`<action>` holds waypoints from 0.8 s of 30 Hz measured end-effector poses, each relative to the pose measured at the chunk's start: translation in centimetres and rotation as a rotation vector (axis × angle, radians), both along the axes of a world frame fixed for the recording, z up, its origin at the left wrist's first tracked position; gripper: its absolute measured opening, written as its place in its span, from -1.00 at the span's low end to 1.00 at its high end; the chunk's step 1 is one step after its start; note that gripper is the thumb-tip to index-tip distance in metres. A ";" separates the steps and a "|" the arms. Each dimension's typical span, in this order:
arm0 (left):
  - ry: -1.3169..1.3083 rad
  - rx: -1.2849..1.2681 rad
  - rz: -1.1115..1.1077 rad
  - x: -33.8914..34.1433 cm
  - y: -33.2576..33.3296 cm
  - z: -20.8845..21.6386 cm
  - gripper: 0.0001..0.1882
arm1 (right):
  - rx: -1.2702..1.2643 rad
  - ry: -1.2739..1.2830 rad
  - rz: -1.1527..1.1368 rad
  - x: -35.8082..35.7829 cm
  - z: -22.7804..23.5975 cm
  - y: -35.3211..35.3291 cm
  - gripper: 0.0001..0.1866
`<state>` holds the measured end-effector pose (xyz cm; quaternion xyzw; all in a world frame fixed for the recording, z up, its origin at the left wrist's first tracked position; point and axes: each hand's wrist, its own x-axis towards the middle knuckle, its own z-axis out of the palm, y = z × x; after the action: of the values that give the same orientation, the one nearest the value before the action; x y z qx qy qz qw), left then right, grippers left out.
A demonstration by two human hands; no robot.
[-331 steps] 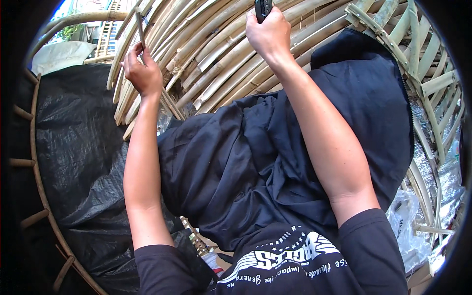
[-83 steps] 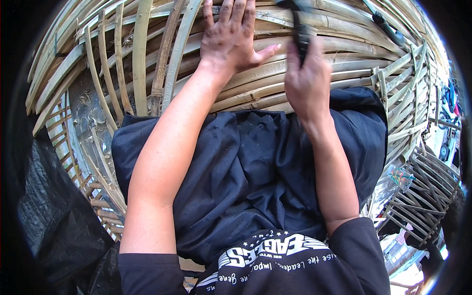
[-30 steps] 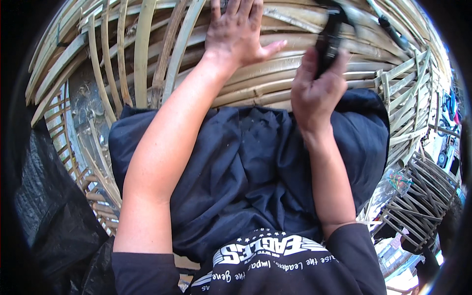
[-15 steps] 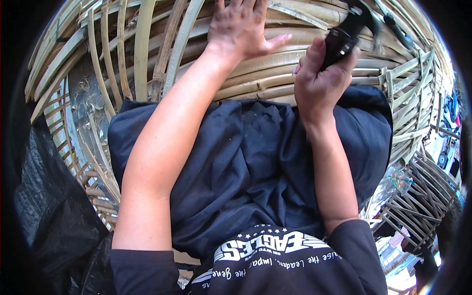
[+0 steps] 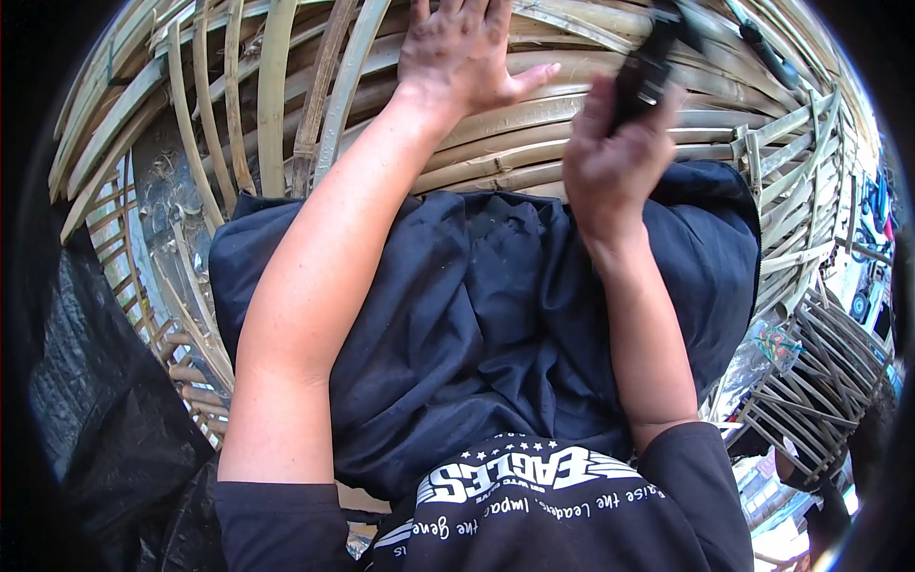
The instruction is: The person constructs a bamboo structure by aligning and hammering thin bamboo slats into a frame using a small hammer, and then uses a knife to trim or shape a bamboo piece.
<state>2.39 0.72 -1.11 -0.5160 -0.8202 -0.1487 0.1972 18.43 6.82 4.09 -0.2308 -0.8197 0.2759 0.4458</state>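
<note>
My left hand lies flat on the woven bamboo strips, thumb spread to the right and fingertips near the upper edge. To its right, my right hand is wrapped round a black, hammer-like tool and hangs above the weave. Motion blurs this tool's head, so its exact kind is unclear. Curved bamboo strips rise on the left of the weave, standing apart from one another.
Dark cloth covers my lap, against the weave's near edge. A black plastic sheet hangs at the left. On the right are a slatted bamboo rack and a clear plastic bag. Another dark-handled item lies on the weave.
My right hand and the black tool have shifted slightly left, with the tool swinging. My left hand stays flat in nearly the same place.
</note>
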 end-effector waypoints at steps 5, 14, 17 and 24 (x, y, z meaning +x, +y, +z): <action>-0.038 0.068 -0.045 -0.4 0.1 -0.2 0.29 | -0.112 -0.143 0.011 -0.3 1.9 -0.7 -0.74; -0.013 0.069 -0.030 -0.4 0.3 -0.4 0.31 | -0.126 -0.190 0.018 -0.1 0.9 -0.3 -0.73; -0.024 0.066 -0.029 -0.4 0.4 0.2 0.31 | -0.092 -0.322 0.057 0.0 0.7 0.1 -0.72; -0.033 0.064 -0.028 0.1 -0.2 -0.3 0.28 | -0.116 -0.334 0.026 0.4 1.1 -0.6 -0.75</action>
<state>2.46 0.48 -1.41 -0.5184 -0.8108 -0.1863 0.1979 18.85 6.22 5.18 -0.2883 -0.8680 0.2861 0.2857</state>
